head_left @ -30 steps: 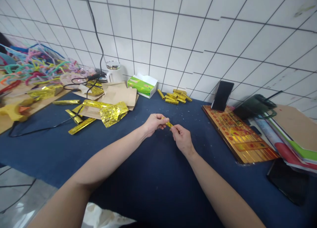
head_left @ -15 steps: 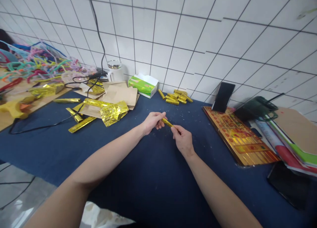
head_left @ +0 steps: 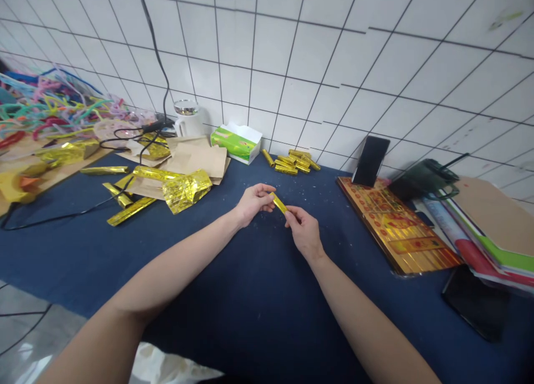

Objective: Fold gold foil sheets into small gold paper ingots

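Observation:
A small gold foil roll [head_left: 278, 203] is held between my two hands above the dark blue table. The fingertips of my left hand [head_left: 253, 203] pinch its upper left end. Thumb and fingers of my right hand [head_left: 305, 231] are closed on the lower right end. Beyond my hands, against the wall, lies a pile of similar short gold rolls [head_left: 297, 162]. To my left are longer gold foil strips [head_left: 132, 210] and a crumpled gold foil sheet [head_left: 187, 190], partly over brown paper [head_left: 196, 154].
A green tissue box [head_left: 236, 143] and a white mug [head_left: 187, 122] stand by the wall. Coloured fuzzy stems [head_left: 62, 108] heap at far left, near a black cable [head_left: 62, 217]. On the right, a phone [head_left: 370, 160] leans upright behind an ornate gold-red packet [head_left: 400, 228].
The gold roll has turned slightly in my fingers, and more of its flat face shows. The whole view has shifted a little, so the table things appear further left.

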The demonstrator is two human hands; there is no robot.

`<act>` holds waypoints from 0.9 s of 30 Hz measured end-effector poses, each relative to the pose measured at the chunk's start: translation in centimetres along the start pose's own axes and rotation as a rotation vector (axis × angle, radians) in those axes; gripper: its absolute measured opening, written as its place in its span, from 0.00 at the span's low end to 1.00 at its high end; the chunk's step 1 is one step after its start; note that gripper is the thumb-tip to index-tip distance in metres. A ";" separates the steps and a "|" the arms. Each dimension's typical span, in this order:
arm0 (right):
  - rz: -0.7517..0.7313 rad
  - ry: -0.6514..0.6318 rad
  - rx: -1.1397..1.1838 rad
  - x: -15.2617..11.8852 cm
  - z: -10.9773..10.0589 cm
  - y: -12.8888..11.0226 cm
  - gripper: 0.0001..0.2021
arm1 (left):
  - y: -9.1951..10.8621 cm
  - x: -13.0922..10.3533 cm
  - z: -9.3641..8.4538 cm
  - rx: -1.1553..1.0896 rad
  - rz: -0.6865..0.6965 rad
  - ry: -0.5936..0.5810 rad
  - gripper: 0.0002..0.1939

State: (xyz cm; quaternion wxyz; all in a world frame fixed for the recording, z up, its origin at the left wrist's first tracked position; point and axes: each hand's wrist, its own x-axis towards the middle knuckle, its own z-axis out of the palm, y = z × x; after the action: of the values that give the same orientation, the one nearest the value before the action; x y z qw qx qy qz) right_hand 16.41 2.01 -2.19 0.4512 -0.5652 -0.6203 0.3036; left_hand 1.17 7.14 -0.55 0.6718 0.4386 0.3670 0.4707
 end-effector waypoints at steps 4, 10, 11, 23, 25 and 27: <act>-0.013 -0.022 -0.045 0.0 0.1 0.2 0.10 | -0.4 -0.5 0.8 -0.062 -0.059 -0.040 0.07; -0.035 -0.101 -0.195 -0.1 -0.1 -0.3 0.14 | -0.8 -0.7 1.4 0.018 -0.008 -0.073 0.10; -0.040 -0.118 -0.218 -0.1 -0.2 -0.4 0.15 | -0.8 -0.8 1.4 0.019 0.006 -0.069 0.11; -0.044 -0.174 -0.209 -0.4 -0.3 -0.7 0.18 | -0.2 -0.6 1.2 0.045 0.062 0.082 0.12; -0.048 -0.172 -0.169 -0.4 -0.2 -0.6 0.18 | -0.2 -0.4 0.9 0.047 0.044 0.086 0.11; -0.038 -0.153 -0.090 -0.4 -0.2 -0.5 0.18 | -0.1 -0.3 0.6 0.063 0.020 0.065 0.11</act>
State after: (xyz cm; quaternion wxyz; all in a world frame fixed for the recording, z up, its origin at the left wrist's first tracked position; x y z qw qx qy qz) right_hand 16.37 1.54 -1.76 0.3824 -0.5483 -0.6766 0.3090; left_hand 1.66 6.71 -0.43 0.6407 0.4475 0.3991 0.4796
